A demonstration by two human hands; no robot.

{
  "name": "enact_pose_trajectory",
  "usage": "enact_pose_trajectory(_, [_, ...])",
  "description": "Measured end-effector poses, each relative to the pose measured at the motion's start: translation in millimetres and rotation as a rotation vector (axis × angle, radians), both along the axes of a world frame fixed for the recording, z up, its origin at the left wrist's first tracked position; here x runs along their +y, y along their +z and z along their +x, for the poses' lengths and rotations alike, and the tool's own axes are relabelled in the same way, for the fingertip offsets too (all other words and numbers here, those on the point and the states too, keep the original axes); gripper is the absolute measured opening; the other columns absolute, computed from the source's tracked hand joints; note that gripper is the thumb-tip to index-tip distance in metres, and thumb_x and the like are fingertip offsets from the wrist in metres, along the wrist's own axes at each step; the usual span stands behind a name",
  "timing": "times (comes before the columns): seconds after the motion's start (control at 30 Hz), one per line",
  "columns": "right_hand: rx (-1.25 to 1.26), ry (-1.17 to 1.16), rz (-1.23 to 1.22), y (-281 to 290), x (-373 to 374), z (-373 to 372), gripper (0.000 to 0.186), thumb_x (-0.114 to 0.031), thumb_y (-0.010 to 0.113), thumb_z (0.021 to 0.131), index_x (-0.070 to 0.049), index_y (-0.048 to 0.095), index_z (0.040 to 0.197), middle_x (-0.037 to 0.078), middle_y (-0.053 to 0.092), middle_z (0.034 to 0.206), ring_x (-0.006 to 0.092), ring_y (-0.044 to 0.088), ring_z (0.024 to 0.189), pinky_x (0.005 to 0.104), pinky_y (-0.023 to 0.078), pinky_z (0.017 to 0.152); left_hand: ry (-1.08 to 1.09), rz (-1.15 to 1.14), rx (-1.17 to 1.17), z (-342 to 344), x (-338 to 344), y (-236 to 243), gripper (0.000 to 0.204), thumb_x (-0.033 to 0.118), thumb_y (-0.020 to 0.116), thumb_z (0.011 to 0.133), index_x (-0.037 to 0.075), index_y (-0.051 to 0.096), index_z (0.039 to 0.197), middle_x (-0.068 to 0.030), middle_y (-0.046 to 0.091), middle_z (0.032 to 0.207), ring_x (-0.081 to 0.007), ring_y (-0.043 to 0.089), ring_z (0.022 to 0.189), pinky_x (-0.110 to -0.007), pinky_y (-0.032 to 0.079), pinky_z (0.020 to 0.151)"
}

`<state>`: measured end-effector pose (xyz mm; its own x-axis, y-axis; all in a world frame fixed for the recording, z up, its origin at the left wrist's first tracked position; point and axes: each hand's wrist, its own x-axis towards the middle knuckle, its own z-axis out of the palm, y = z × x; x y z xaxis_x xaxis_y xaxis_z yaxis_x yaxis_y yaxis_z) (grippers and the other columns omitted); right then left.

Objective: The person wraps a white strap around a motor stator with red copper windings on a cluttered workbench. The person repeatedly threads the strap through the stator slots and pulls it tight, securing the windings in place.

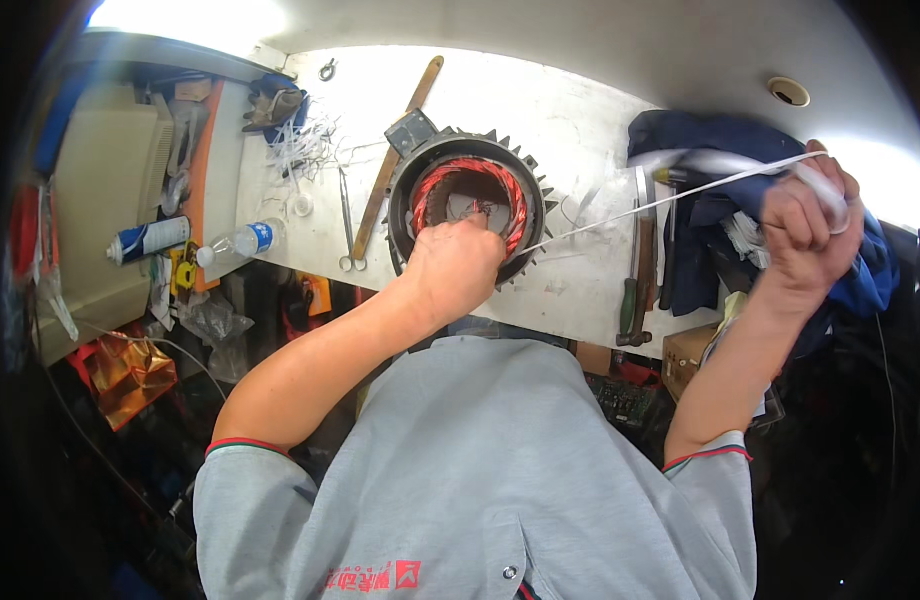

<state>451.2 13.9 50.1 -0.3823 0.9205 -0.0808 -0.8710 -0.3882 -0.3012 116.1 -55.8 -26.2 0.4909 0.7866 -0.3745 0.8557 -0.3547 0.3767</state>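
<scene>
A motor stator [467, 165] with a dark finned housing stands on the bench, its ring of red windings [520, 190] facing up. My left hand [455, 262] reaches over its near rim, closed with the fingers curled down into the bore; what they grip is hidden. From the near right side of the windings a white lacing tape [660, 203] runs taut up to the right. My right hand [812, 222] is raised at the far right, closed around this tape, with a loose white length looping by the fingers, blurred by motion.
Left of the stator lie a long wooden stick [398, 160], scissors [347, 220] and white scraps [305, 145]. A plastic bottle [242, 242] and a spray can [150, 240] are farther left. Right, a hammer [640, 290], a green-handled tool [628, 305] and dark blue cloth [700, 140].
</scene>
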Motion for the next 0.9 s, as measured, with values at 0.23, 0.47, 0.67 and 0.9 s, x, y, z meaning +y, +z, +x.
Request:
enact_pose_trajectory(0.23, [-0.461,-0.494,-0.084,15,11,-49,0.022,-0.019,0.045,0.100,-0.004,0.054,0.087,0.019,0.065,0.096,0.0252,0.062,0.076,0.0437,0.052,0.086,0.003,0.006,-0.116,-7,2,-4,0.009,0.012,0.068,0.080,0.004,0.069,0.079,-0.0133,0.062,0.087,-0.0336,0.066,0.076,-0.044,0.055,0.069])
enact_pose_trajectory(0.47, [-2.028,0.307,1.225,7,-3,-57,0.015,-0.016,0.066,0.088,-0.001,0.065,0.088,0.017,0.069,0.087,0.0279,0.063,0.066,0.0385,0.051,0.061,-0.097,-0.101,-0.305,-26,8,-8,0.006,0.006,0.067,0.081,0.001,0.065,0.084,-0.0118,0.061,0.093,-0.0313,0.066,0.085,-0.043,0.056,0.072])
enact_pose_trajectory(0.67, [-1.560,0.662,0.815,-7,6,-51,0.022,-0.016,0.067,0.091,0.002,0.070,0.080,0.011,0.067,0.071,0.0210,0.063,0.067,0.0335,0.051,0.065,-0.146,-0.033,-0.307,-25,6,-10,0.004,0.004,0.064,0.080,0.000,0.065,0.081,-0.0109,0.063,0.091,-0.0308,0.066,0.085,-0.041,0.057,0.071])
enact_pose_trajectory(0.9, [-0.532,0.303,-0.111,-56,-23,-125,0.037,-0.031,0.055,0.103,-0.003,0.062,0.081,0.011,0.068,0.101,0.0160,0.059,0.095,0.0313,0.048,0.083,0.058,0.007,-0.405,-22,-2,-11,0.007,0.002,0.064,0.079,0.001,0.071,0.082,-0.0068,0.069,0.092,-0.0284,0.068,0.080,-0.039,0.058,0.070])
